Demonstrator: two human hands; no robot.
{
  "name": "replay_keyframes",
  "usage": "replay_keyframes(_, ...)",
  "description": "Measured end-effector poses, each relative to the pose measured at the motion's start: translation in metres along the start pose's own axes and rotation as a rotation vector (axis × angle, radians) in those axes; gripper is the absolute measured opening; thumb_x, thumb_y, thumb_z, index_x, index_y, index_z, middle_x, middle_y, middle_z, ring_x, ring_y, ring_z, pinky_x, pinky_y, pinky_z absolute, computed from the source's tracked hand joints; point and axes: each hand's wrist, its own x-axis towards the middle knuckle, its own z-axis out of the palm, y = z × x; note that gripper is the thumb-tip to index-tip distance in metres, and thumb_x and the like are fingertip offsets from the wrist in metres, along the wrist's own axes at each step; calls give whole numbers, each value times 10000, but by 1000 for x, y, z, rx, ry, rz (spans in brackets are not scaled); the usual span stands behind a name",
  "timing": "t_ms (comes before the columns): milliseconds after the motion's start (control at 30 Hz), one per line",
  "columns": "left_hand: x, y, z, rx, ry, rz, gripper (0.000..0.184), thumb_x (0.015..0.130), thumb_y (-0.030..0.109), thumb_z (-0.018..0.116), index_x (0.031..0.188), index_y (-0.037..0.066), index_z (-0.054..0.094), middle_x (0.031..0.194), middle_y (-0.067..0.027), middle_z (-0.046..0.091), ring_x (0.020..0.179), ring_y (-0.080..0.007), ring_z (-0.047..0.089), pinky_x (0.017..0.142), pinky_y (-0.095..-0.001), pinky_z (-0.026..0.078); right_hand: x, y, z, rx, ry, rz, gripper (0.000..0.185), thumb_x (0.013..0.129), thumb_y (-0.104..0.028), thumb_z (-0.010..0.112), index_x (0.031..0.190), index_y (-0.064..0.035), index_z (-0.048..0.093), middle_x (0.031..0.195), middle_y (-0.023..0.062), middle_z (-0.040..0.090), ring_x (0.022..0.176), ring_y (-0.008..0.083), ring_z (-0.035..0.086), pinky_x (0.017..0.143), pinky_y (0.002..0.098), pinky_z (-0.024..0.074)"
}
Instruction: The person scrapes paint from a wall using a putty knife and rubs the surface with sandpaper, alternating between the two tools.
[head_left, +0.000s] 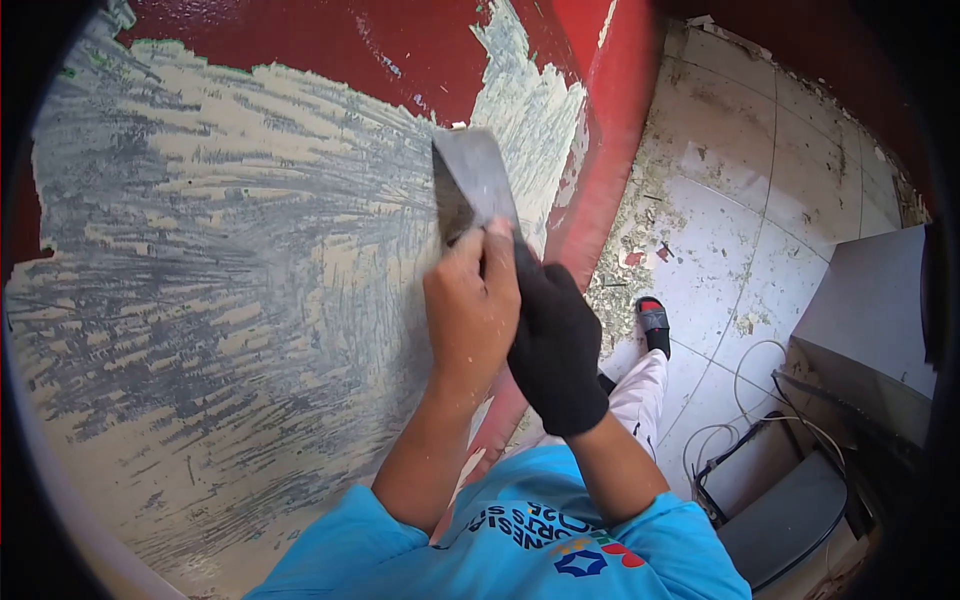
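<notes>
Head view: scraper aslant, blade upward

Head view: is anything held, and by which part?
A scraper: the gloved right hand grips its handle end; the bare left hand holds near the blade's base.

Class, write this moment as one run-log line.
left hand: bare, on scraper | right hand: black-gloved, gripping scraper | scraper: edge near red paint | surface: patchy cream-grey

1. I see one camera, worn on the head, looking forward and down over the shirt
2. It faces the wall close up, left hand and right hand mid-view
3. The floor lies farther off at its right
</notes>
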Motion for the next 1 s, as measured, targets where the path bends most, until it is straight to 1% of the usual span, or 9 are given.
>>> replay_keyframes(133, 0, -3, 2, -13, 7, -69, 273, 916, 172, 514, 780, -37, 625, 653, -236, 588, 615, -387, 608, 524, -403, 439, 2, 7, 6, 42, 21, -20, 412, 805, -116, 574, 1216, -131, 557, 769, 99, 529, 671, 272, 573, 569, 365, 449)
replay_keyframes(467, -3, 0, 2, 89, 133, 191, 298, 897, 152, 535, 665, -36, 545, 592, -235, 545, 546, -401, 559, 482, -436, 389, -1, 6, -2, 55, 4, -46, 360, 798, -117, 579, 1157, -141, 579, 769, 108, 533, 678, 292, 570, 571, 386, 444)
replay_keyframes(667, 9, 11, -2, 185, 86, 44, 316, 891, 159, 537, 643, -33, 501, 590, -237, 541, 542, -406, 548, 484, -443, 384, 10, 10, -1, 36, -16, -50, 428, 813, -118, 571, 1239, -133, 541, 791, 115, 545, 678, 309, 564, 575, 387, 443)
replay_keyframes(767, 4, 10, -3, 117, 131, 122, 322, 891, 158, 536, 632, -30, 501, 570, -230, 535, 529, -403, 549, 479, -442, 383, 6, 12, -5, 189, -18, -125, 443, 847, -129, 555, 1286, -110, 505, 836, 119, 577, 654, 271, 577, 587, 380, 458)
replay_keyframes(833, 3, 10, -7, 115, 107, 73, 323, 894, 162, 534, 633, -26, 507, 561, -228, 528, 519, -403, 544, 476, -441, 380, -8, 13, -2, 662, -132, 167, 415, 894, -153, 522, 1294, -54, 477, 876, 121, 588, 647, 206, 580, 569, 346, 469)
replay_keyframes(867, 2, 9, -9, 116, 105, 76, 323, 894, 162, 534, 633, -26, 507, 561, -228, 528, 519, -403, 544, 476, -441, 380, -13, 15, -4, 664, -128, 167, 415, 894, -153, 522, 1294, -54, 477, 876, 121, 588, 647, 206, 580, 569, 346, 469)
replay_keyframes(933, 2, 7, -10, 97, 59, 3, 322, 898, 170, 530, 640, -20, 516, 559, -227, 525, 519, -399, 546, 477, -440, 383, -21, 23, -11, 1621, -397, 607, 420, 912, -122, 495, 1315, -19, 436, 906, 114, 569, 714, 139, 575, 606, 286, 488)
replay_keyframes(967, 3, 8, -9, 95, 59, 2, 322, 898, 170, 530, 640, -20, 516, 559, -227, 525, 519, -399, 546, 477, -440, 383, -25, 29, -5, 1875, -423, 563, 444, 903, -87, 490, 1333, -11, 412, 910, 119, 552, 617, 116, 547, 530, 231, 464)
replay_keyframes(1000, 5, 11, -8, 127, 78, 37, 316, 899, 175, 529, 650, -20, 520, 560, -227, 525, 530, -402, 551, 477, -441, 385, -21, 31, 5, 1874, -423, 564, 444, 903, -87, 490, 1333, -11, 412, 910, 119, 552, 617, 116, 547, 530, 231, 464)
